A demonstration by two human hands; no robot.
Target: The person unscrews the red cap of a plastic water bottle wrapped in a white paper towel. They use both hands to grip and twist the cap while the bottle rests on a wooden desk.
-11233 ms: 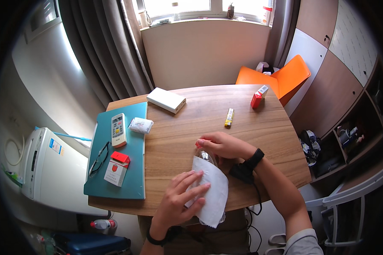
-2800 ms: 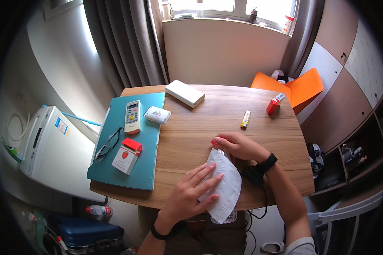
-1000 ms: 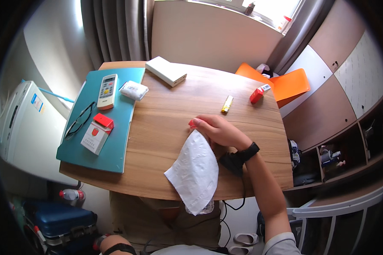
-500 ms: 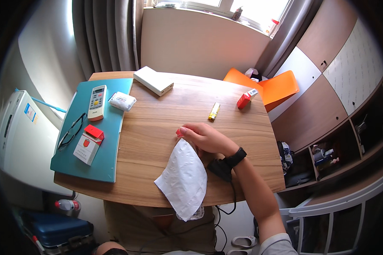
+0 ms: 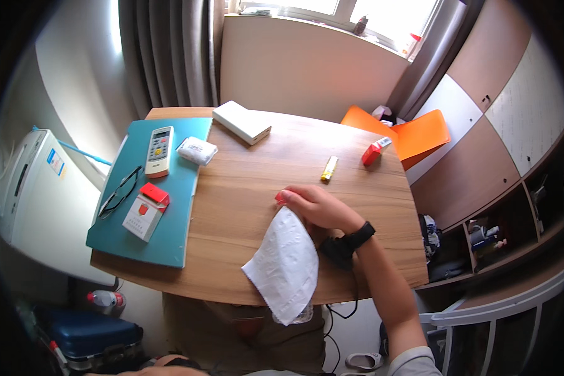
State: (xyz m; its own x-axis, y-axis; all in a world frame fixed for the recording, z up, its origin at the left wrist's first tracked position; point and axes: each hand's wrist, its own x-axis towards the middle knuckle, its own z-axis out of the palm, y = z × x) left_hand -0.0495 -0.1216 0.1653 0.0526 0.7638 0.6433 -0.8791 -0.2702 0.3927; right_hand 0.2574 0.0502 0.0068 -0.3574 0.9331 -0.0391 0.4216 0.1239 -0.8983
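Note:
My right hand (image 5: 316, 205) is above the middle of the table, thumb and fingers closed on the red cap (image 5: 280, 198) of what looks like a clear plastic bottle (image 5: 302, 314). A white tissue (image 5: 286, 266) hangs over most of it, hiding the body. Only a clear end shows beneath the tissue, past the table's front edge. A black band and a black device sit on my right wrist. At the lower edge, skin with a black strap, seemingly my left hand (image 5: 164, 371), is cut off and its fingers do not show.
On the wooden table (image 5: 232, 200) lie a teal folder (image 5: 163, 241) bearing a remote (image 5: 159, 152), glasses (image 5: 120, 191), a cigarette pack (image 5: 146, 213) and a tissue packet (image 5: 197, 151). Farther back are a white power bank (image 5: 242, 123), a yellow lighter (image 5: 329, 168) and a red box (image 5: 375, 152).
The whole scene has shifted slightly right in view. My right hand keeps its grip on the red cap, and the tissue stays draped. More skin shows at the lower left edge.

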